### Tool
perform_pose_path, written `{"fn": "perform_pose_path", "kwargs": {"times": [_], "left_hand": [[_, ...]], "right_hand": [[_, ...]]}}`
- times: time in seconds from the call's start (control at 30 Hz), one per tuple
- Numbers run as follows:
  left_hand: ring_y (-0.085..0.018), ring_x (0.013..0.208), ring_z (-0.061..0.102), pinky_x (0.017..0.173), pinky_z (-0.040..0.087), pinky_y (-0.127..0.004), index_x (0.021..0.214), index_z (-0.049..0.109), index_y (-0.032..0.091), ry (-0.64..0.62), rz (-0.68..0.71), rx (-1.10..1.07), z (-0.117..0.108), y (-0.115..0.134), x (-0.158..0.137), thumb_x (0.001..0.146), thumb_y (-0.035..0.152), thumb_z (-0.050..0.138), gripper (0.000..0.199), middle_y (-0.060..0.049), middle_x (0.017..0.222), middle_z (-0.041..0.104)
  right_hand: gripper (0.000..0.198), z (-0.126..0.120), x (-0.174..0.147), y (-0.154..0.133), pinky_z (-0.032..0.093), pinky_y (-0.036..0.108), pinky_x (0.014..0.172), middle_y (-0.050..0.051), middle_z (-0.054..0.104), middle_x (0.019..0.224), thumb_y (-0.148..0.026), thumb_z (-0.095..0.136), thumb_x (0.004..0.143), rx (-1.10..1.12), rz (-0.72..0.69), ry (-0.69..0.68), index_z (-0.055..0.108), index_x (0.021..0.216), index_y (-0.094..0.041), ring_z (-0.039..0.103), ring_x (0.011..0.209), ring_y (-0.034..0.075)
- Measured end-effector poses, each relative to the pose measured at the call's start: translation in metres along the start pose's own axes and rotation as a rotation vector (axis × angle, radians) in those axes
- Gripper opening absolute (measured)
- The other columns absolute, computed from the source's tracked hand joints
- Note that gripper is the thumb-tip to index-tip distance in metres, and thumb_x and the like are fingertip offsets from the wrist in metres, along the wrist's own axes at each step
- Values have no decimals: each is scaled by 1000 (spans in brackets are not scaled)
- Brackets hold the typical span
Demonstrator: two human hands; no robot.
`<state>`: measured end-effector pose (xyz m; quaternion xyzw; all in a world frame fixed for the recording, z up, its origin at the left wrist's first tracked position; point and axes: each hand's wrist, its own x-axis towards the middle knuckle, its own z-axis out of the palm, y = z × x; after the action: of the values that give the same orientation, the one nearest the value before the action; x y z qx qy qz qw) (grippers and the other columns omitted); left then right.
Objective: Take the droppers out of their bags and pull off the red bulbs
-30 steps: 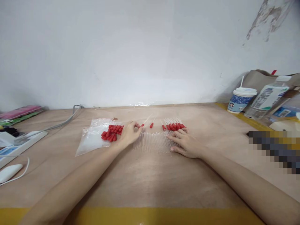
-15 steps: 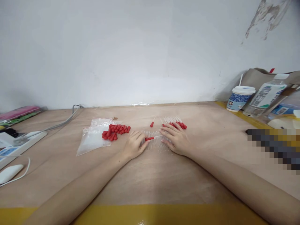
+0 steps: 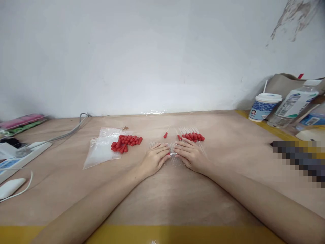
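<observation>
My left hand point(image 3: 153, 161) pinches a red rubber dropper bulb, of which only a sliver shows at the fingertips. My right hand point(image 3: 192, 157), thumb and fingers closed, grips the clear glass dropper tube point(image 3: 173, 154) that lies level between both hands. Beneath and around the hands lie several loose clear glass tubes point(image 3: 175, 162), partly covered by the fingers. Behind my right hand is a row of droppers with red bulbs point(image 3: 195, 137), their tips pointing to the wall. A single dropper point(image 3: 165, 135) lies apart, left of that row.
A pile of red rubber bulbs point(image 3: 124, 142) rests by clear plastic bags point(image 3: 103, 149) on the left. Farther left are a power strip point(image 3: 38, 149) and a white mouse point(image 3: 12, 188). A paper cup point(image 3: 264, 106) and a plastic bottle point(image 3: 291, 106) stand at the right.
My hands have come closer together; the left moved right and covers most of the red bulb. My right hand shifted slightly, showing more of the dropper row behind it.
</observation>
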<state>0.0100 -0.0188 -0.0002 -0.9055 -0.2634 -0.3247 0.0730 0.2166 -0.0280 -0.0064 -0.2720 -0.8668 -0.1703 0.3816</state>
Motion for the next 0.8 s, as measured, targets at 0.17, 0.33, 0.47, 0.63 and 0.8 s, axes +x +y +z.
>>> {"fn": "perform_pose_path", "kwargs": {"times": [0.17,0.33,0.47,0.63,0.8], "left_hand": [[-18,104,57,96,42,-38,101,59,14,48,35,-4,2,0,-1,86,23,47,22,-8,102,66],[-18,102,58,97,41,-39,99,60,13,43,71,-10,-2,3,-1,85,20,47,20,-8,100,66],[-18,102,58,99,39,-41,96,60,13,18,80,-31,-7,5,-2,85,19,46,19,-9,100,66],[-19,101,59,99,38,-44,92,61,15,-24,73,-42,-12,7,-5,86,20,44,18,-8,99,67],[-18,102,58,101,37,-43,92,60,15,-29,60,-63,-14,7,-7,86,20,44,18,-8,96,67]], "right_hand": [[22,2,3,-5,37,44,99,7,67,98,-24,46,86,-5,-12,0,62,99,-15,60,96,18],[21,1,5,-9,42,40,97,9,67,94,-17,44,86,50,-50,18,63,93,-12,62,91,16],[19,0,4,-9,45,36,95,10,67,94,-15,45,85,51,-104,59,62,93,-12,61,92,16],[19,-3,3,-11,47,34,94,9,68,91,-13,44,85,40,-147,53,62,90,-12,62,90,16],[19,-6,2,-12,47,33,93,8,68,89,-14,44,85,39,-153,35,62,90,-12,62,89,16]]}}
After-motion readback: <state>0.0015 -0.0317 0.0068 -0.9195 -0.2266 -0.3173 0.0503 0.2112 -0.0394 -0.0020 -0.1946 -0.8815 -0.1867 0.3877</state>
